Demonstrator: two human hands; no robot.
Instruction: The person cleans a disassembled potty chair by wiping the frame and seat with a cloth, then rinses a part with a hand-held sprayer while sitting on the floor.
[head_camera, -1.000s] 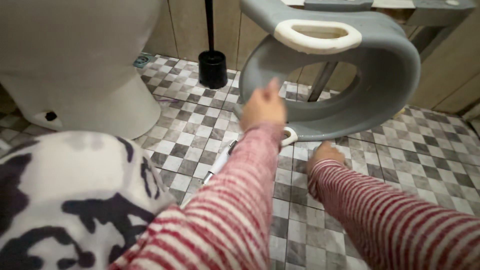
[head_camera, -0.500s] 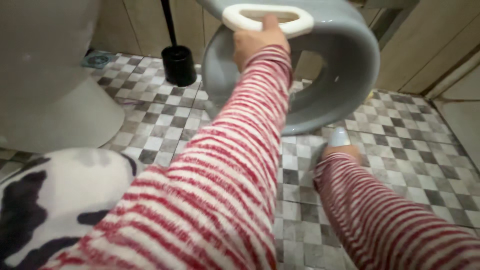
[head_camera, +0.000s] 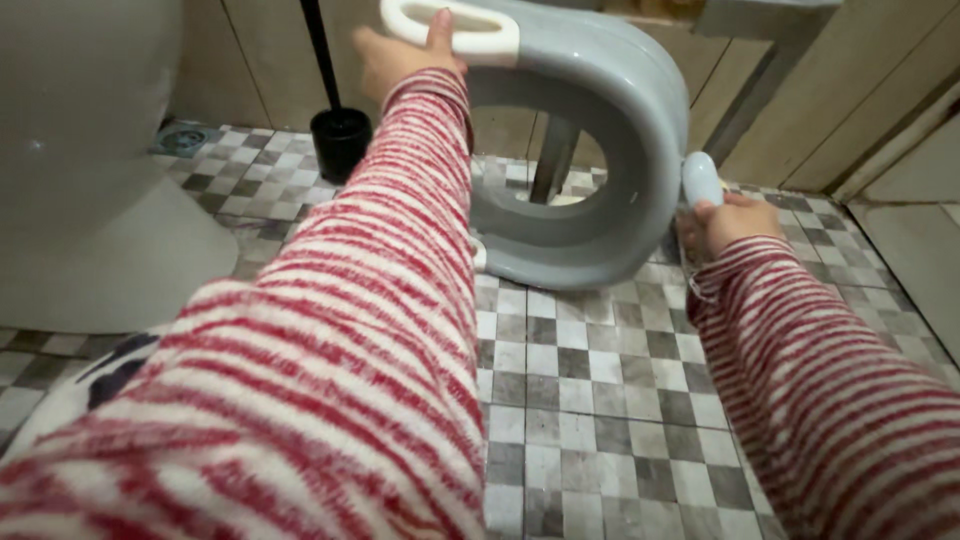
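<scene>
A grey ring-shaped child's toilet seat is seen standing on its edge on a grey-and-white checkered tile floor in the upper centre of the frame, its lower rim resting on the tiles. It is hemmed in on several sides: beige wall panels run behind it and slant down the right of the frame, a dark post shows through its opening, and the white base of a toilet fills the left of the frame. A black toilet-brush holder is set against the wall at upper left, between the toilet and the seat, near but apart from both. The widest stretch of bare tile lies in the lower centre, between the two red-and-white striped sleeves.

The left hand, at top centre, is closed around the white handle on the seat's upper edge, with the thumb laid over the handle's top. The right hand, at centre right, is curled around a small pale, rounded object just beside the seat's right rim; whether that object touches the seat cannot be told. A black-and-white patterned cloth is glimpsed at lower left, partly covered by the left sleeve.
</scene>
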